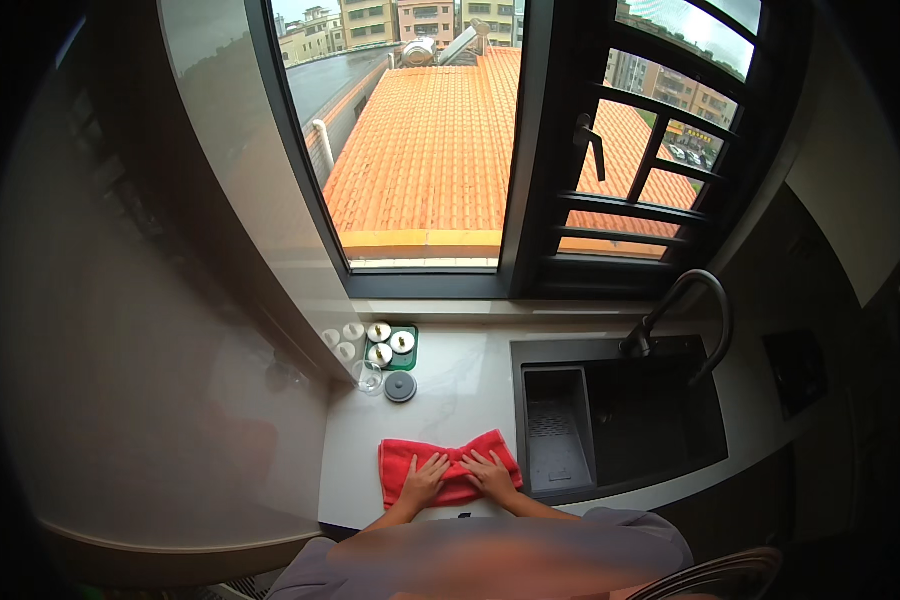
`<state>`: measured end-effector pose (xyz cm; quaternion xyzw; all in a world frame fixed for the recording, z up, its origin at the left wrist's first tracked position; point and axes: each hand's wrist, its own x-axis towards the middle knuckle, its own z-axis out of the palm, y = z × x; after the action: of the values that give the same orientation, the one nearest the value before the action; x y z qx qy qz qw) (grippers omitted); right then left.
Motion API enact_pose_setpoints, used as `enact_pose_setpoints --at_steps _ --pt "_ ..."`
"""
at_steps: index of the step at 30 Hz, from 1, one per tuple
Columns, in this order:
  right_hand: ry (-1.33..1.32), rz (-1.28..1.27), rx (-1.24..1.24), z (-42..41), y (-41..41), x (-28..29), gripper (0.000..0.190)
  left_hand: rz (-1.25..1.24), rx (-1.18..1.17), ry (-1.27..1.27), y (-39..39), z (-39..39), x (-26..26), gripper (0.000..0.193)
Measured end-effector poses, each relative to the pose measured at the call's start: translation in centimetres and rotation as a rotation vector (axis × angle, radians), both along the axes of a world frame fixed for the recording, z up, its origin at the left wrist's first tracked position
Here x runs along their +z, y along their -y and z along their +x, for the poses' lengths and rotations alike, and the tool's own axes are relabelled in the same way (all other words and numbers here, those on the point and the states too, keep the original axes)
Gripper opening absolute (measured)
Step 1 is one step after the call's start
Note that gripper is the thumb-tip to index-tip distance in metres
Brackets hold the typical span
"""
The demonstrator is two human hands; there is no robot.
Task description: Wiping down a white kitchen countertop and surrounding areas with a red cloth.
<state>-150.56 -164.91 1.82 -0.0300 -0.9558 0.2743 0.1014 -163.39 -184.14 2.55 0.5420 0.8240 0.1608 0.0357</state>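
Note:
A red cloth towel [396,459] lies on the white marble-look countertop [442,401], left of the sink. My left hand [423,481] rests palm down on the towel's middle-left part, fingers apart. Opposite it, my right hand [492,478] lies flat on the right part with its fingers also spread. Between the two hands the cloth is bunched into a narrow fold. Both palms hide some of the towel. Near the front edge, below the towel, is a small dark object [464,515], too small to identify.
A dark sink [645,427] with a grey basket insert [559,420] and curved faucet [724,307] adjoins on the right. Toward the window [510,150] stand several white-lidded containers [402,343] on a green tray [414,360], a clear glass vessel [367,377] and a round grey lid [400,386].

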Motion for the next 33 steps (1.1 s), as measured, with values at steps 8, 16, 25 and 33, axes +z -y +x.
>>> enact_pose_setpoints --at_steps 8,16,25,33 --pt "-0.017 0.099 0.101 0.7 -0.3 -0.6 0.047 -0.042 0.041 -0.022 1.3 3.0 0.2 0.057" --pt "0.068 0.066 0.108 -8.2 -5.4 1.3 0.040 -0.060 0.153 0.035 -4.2 -4.1 0.6 0.057" --pt "-0.168 0.131 0.056 -0.2 -0.2 -0.7 0.049 0.076 0.080 0.102 1.2 2.6 -0.5 0.053" --pt "-0.148 0.179 0.103 1.2 -0.2 0.3 0.044 -0.051 -0.049 -0.115 1.5 2.6 0.7 0.056"
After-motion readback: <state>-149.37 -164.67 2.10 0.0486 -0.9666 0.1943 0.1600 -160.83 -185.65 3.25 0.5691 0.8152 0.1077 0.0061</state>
